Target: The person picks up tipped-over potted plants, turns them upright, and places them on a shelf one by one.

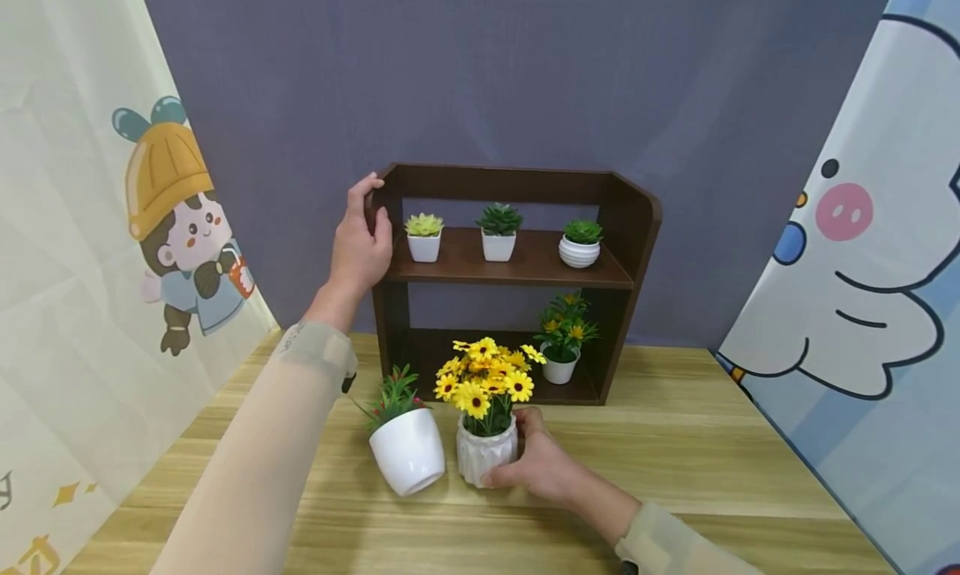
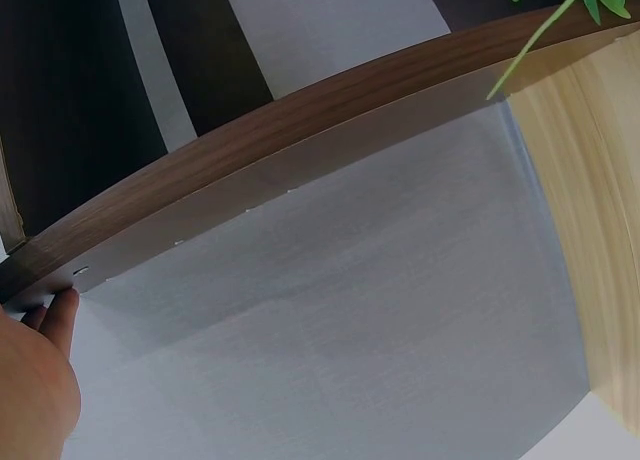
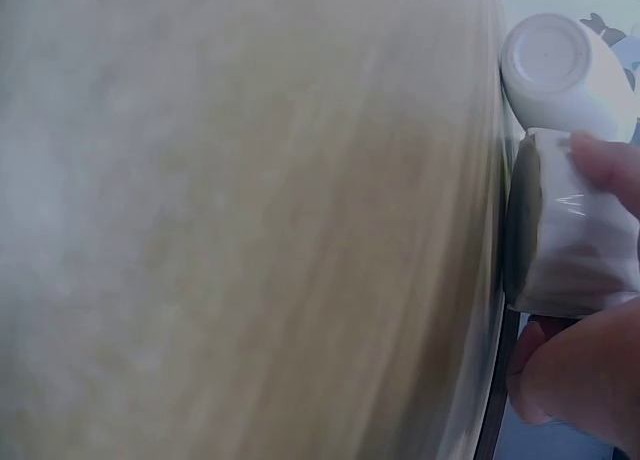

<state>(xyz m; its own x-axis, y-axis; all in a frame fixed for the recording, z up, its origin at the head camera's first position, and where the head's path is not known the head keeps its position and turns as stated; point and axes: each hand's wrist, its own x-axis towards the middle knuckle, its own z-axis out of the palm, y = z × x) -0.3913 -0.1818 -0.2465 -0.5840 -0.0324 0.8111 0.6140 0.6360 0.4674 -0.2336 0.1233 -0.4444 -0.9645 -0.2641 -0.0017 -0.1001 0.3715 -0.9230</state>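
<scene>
My left hand grips the upper left side panel of a dark brown two-tier shelf, its fingertips at the panel's outer face in the left wrist view. With my right hand I hold a ribbed white pot of yellow artificial daisies, thumb in front and fingers at its far side. The pot is in front of the shelf's lower tier; part of its underside shows in the right wrist view. Left of it, a smooth white pot with a red-and-green plant is tilted, its base facing me.
Three small potted succulents, a pale green one, a dark green one and a round-potted one, stand on the upper tier. A yellow-flowered plant occupies the lower right. The wooden table meets printed cloth walls.
</scene>
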